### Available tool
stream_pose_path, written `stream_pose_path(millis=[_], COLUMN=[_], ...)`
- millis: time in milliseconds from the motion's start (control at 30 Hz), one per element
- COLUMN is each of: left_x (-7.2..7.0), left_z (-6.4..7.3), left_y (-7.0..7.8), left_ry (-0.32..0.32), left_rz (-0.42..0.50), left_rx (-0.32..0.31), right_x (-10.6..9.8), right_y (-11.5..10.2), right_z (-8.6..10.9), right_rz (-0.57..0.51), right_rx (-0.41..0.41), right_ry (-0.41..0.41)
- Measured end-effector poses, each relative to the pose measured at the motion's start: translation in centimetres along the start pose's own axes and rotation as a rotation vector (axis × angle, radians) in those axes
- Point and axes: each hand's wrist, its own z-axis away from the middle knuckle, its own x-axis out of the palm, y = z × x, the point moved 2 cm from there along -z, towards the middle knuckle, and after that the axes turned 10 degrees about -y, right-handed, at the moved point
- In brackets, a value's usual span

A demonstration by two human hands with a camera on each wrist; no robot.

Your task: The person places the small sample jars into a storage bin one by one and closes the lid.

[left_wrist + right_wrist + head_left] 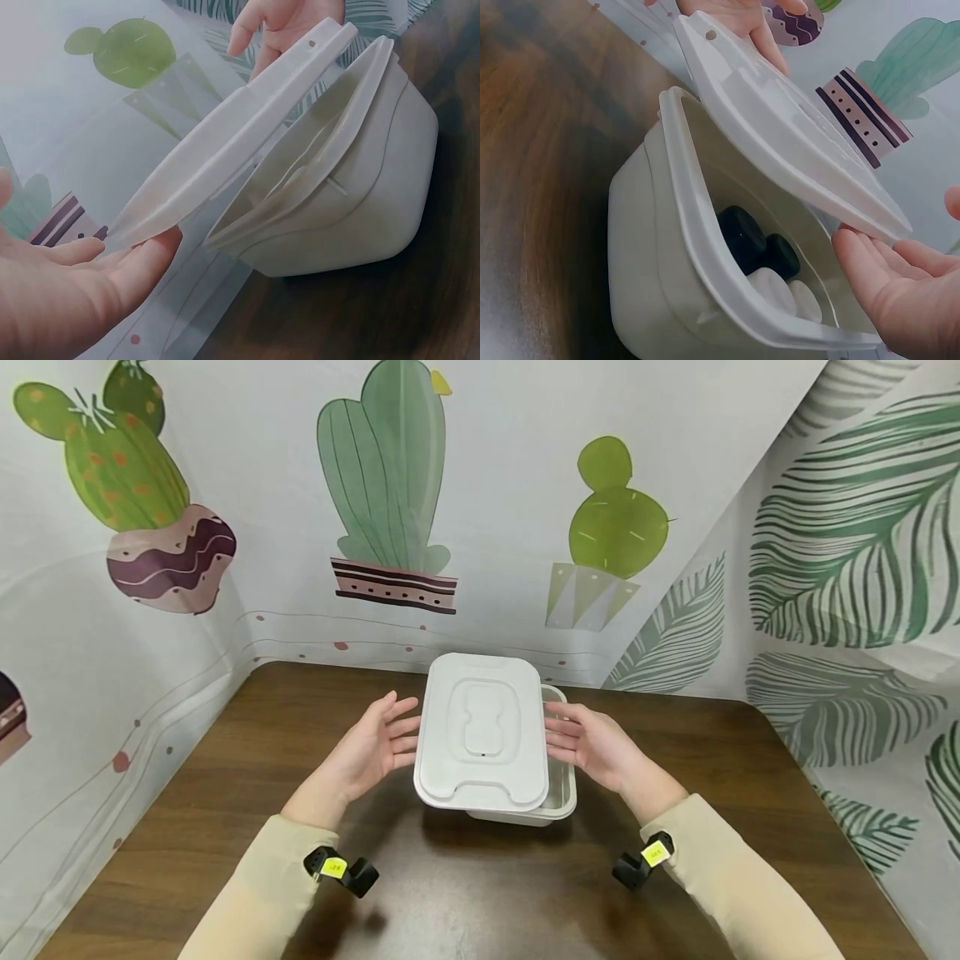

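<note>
A white plastic lid [483, 731] is raised at a slant above a pale plastic box [375, 217]. My left hand [369, 743] supports the lid's left edge from below on nearly straight fingers. At the opposite edge, my right hand [592, 743] has its extended fingers underneath, with the thumb apart from the lid. Part of the box's mouth shows to the right of the lid in the head view. Inside, the right wrist view shows two dark round-topped items [742, 236] and two white ones [772, 289]; their lower parts are hidden.
The box stands on a brown wooden table [487, 885], toward its back edge. Behind and beside the table hang white sheets [510, 527] printed with cacti and leaves. Each wrist wears a black strap with a small device [345, 870].
</note>
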Motion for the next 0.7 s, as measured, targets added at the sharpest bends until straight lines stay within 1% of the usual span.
stream_pose_path(millis=[233,400,533,700], left_x=[0.5,0.8,1.2,1.5], left_z=[-0.4,-0.9,-1.4,-1.7], left_y=[-0.1,-0.3,-0.5,-0.6], left_ry=[-0.014,-0.013,-0.017,-0.016], left_rz=[-0.017,-0.003,0.004,-0.007], left_rx=[-0.005,-0.009,-0.014,-0.021], right_x=[-0.5,-1.0,-1.4,-1.7], right_y=[0.0,0.0,0.1,0.0], right_z=[0.6,1.0,1.3,1.6], right_rz=[0.01,0.015,0.01,0.021], right_rx=[-0.015,-0.018,-0.017,-0.021], right_ry=[-0.004,-0.009,0.006,0.007])
